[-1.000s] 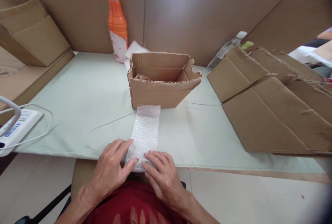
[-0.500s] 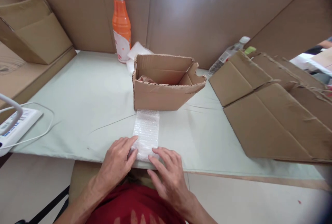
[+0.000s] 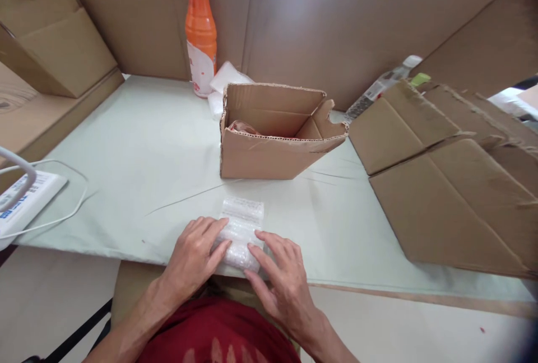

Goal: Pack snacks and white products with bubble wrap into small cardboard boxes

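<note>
Now that the bubble wrap (image 3: 241, 229) has shortened and pulled clear of the box (image 3: 260, 157), little flat length remains. It's near the bench's (image 3: 168, 144) front edge; left hand (image 3: 197, 248), right hand (image 3: 286, 268) loosely open, fingertips on it.

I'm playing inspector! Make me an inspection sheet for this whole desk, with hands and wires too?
Surface: table covered in pale green cloth, with some creases.
Things being handled: bubble wrap, lying in front of the open cardboard box, not touching it; something reddish inside the box, unclear what.
Clutter: upright orange bottle; white material beside it; clear bottle partly behind cardboard pieces on the right.
Hands: left hand and right hand touch the wrap from either side, fingers spread.
Cables: thin white cable loops beside a white device.
Surroundings: tall cardboard panels behind.
</note>
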`<state>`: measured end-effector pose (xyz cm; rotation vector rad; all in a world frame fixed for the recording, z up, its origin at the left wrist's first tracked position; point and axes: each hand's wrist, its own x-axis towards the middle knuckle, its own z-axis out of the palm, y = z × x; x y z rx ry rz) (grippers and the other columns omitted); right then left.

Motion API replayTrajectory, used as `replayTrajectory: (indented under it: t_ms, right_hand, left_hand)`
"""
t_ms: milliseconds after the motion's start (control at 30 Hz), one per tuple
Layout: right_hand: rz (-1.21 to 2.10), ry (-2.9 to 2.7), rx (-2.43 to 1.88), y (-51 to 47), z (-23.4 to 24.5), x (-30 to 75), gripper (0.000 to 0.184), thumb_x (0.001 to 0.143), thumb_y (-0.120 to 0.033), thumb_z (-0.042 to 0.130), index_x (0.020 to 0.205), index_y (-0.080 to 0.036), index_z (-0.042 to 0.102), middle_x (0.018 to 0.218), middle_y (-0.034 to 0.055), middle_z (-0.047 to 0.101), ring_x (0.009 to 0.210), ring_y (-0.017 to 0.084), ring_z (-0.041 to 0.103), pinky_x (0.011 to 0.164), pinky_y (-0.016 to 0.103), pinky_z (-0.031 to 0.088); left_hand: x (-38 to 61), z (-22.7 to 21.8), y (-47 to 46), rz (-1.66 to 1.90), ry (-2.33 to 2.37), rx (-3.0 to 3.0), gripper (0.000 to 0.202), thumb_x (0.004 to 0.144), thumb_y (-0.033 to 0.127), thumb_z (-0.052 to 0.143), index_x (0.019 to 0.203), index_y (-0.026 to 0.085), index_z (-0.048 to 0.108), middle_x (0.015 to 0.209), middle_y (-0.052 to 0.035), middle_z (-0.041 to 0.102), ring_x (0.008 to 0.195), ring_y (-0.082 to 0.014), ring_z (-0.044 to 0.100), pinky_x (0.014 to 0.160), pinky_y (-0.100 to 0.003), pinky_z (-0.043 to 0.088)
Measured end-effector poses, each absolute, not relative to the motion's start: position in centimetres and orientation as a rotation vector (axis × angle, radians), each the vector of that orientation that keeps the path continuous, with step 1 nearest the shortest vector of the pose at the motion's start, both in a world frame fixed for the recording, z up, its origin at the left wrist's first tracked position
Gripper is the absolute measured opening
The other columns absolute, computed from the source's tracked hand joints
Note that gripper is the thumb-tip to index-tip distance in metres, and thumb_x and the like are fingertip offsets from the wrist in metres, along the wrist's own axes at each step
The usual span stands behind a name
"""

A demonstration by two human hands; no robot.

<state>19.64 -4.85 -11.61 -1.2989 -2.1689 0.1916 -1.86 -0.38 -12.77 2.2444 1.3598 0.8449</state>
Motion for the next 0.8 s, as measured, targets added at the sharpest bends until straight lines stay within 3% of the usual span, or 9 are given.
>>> replayTrajectory:
  t_ms: [100,200,300,367,433,500,567,700,800]
  right_hand:
    - [0.266,-2.253,-1.282,-3.8,-12.1,19.4,0.030,0.092,-0.018,0.060,0.121,-0.022,0.063,0.122,0.0134,0.070,0.107,0.029,0.065,0.087,0.047,0.050]
    - [0.444,-1.994,-1.369,-2.6,-12.3,19.1,0.026,0.095,-0.020,0.057,0.119,-0.022,0.065,0.108,0.0095,0.075,0.093,0.024,0.069,0.081,0.039,0.054]
    - [0.790,-1.719,-1.438,-2.4,-12.0,18.5,0.023,0.096,-0.028,0.058,0.116,-0.022,0.066,0.099,0.0052,0.076,0.083,0.019,0.070,0.072,0.029,0.056]
    - [0.955,-1.683,-1.411,-2.7,-11.6,18.1,0.021,0.096,-0.029,0.057,0.113,-0.022,0.067,0.092,0.0028,0.075,0.077,0.017,0.069,0.066,0.026,0.055]
    - [0.899,-1.752,-1.376,-3.1,-11.4,18.1,0.019,0.095,-0.029,0.058,0.110,-0.023,0.068,0.095,0.0037,0.074,0.084,0.019,0.069,0.075,0.029,0.056]
    - [0.696,-1.817,-1.376,-3.3,-11.2,18.6,0.020,0.092,-0.030,0.063,0.110,-0.024,0.069,0.113,0.0079,0.071,0.103,0.025,0.066,0.092,0.039,0.053]
    - [0.572,-1.816,-1.401,-3.1,-11.0,19.5,0.033,0.090,-0.035,0.067,0.120,-0.023,0.066,0.134,0.0120,0.062,0.121,0.030,0.059,0.101,0.046,0.048]
    - [0.905,-1.793,-1.391,-2.6,-10.9,20.3,0.062,0.083,-0.042,0.074,0.139,-0.022,0.054,0.134,0.0127,0.064,0.114,0.027,0.064,0.096,0.039,0.052]
    - [1.115,-1.795,-1.414,-2.4,-10.9,19.7,0.039,0.082,-0.031,0.074,0.119,-0.020,0.066,0.110,0.0068,0.073,0.096,0.022,0.067,0.086,0.033,0.053]
  left_hand:
    - [-1.8,-12.5,-0.2,0.880,1.450,2.019,0.033,0.096,0.034,0.056,0.125,0.019,0.062,0.108,-0.0105,0.069,0.098,-0.0250,0.065,0.081,-0.039,0.055]
    - [-2.2,-12.1,-1.2,0.966,1.483,1.512,0.051,0.095,0.040,0.057,0.141,0.021,0.047,0.123,-0.0129,0.065,0.103,-0.0233,0.066,0.074,-0.033,0.057]
    - [-1.9,-12.1,-2.4,1.069,1.300,1.032,0.069,0.092,0.039,0.060,0.151,0.018,0.031,0.135,-0.0167,0.060,0.114,-0.0248,0.065,0.091,-0.038,0.056]
    - [-1.2,-12.1,-2.8,1.053,1.169,0.816,0.081,0.086,0.037,0.066,0.154,0.016,0.027,0.124,-0.0142,0.066,0.110,-0.0235,0.066,0.095,-0.038,0.054]
    - [-0.5,-12.0,-2.8,1.006,1.113,0.684,0.087,0.082,0.035,0.069,0.155,0.015,0.026,0.099,-0.0062,0.070,0.091,-0.0186,0.068,0.087,-0.033,0.055]
    - [-0.1,-11.8,-2.5,0.997,1.100,0.631,0.089,0.082,0.034,0.069,0.157,0.016,0.025,0.078,0.0014,0.065,0.076,-0.0145,0.065,0.079,-0.028,0.054]
    - [0.1,-11.5,-2.4,1.005,1.078,0.665,0.088,0.083,0.034,0.069,0.158,0.018,0.024,0.072,0.0040,0.061,0.072,-0.0135,0.063,0.076,-0.026,0.054]
    - [0.4,-11.2,-2.4,0.918,1.094,0.841,0.091,0.081,0.031,0.069,0.158,0.018,0.024,0.091,-0.0027,0.070,0.079,-0.0155,0.067,0.078,-0.028,0.056]
    - [0.6,-11.4,-2.5,0.914,1.265,0.986,0.084,0.081,0.032,0.068,0.156,0.018,0.031,0.114,-0.0092,0.070,0.093,-0.0187,0.069,0.086,-0.030,0.056]
